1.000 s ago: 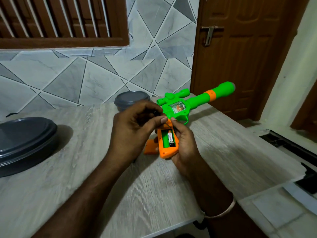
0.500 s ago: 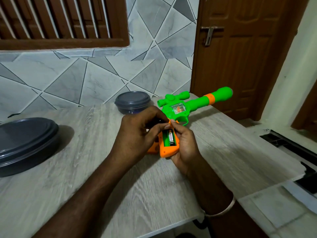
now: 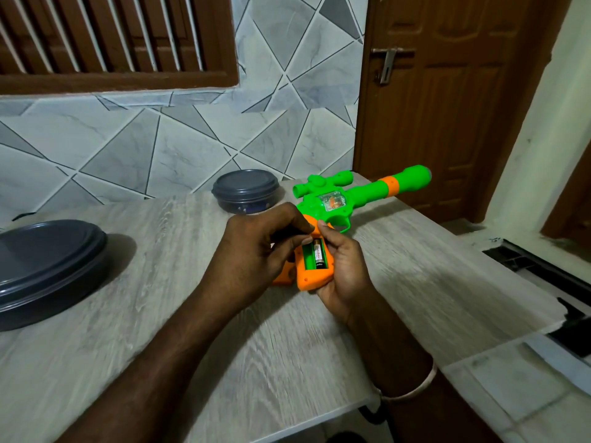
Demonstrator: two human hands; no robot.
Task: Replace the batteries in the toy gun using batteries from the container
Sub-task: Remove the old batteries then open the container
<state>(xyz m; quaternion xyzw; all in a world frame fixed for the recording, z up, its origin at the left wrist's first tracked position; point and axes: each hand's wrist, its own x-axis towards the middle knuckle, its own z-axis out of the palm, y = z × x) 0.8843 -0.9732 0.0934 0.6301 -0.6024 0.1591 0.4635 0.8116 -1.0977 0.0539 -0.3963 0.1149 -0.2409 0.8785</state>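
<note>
Position: The green and orange plastic toy gun (image 3: pixel 332 203) is held just above the pale wood-grain table (image 3: pixel 160 330), barrel pointing away towards the brown door (image 3: pixel 447 107). The orange grip faces up with its battery compartment (image 3: pixel 308 255) uncovered.

Right hand (image 3: pixel 345 276): fingers are wrapped around the grip from the right side, and the thumb tip rests at the compartment's top edge.

Left hand (image 3: pixel 256 251): fingers are curled, with the tips drawn narrowly together at the top of the compartment. They pinch a small dark item (image 3: pixel 291 233). It is probably a battery, but too little shows to confirm.

Contents: one cylindrical AA battery (image 3: pixel 319 255) with a red-and-white label sits in the right-hand slot. The left-hand slot shows bare green plastic.

Supply: a small round grey lidded container (image 3: pixel 245 190) stands just behind the gun with its lid on, and is judged the likelier battery source. A large dark oval lidded dish (image 3: pixel 48 266) sits well apart at the left.

Assessment: the step in hand appears to be filling the empty slot. To do it well:
- Keep the grip steady and level in the right hand.
- Check polarity against the seated cell, since neighbouring cells normally face opposite ways.
- Push the spring end in first, then press the other end flat.
- Confirm both cells lie flush before fitting any cover.

An orange piece (image 3: pixel 283 278) shows beneath the left hand, and I cannot tell whether it is the cover.
</note>
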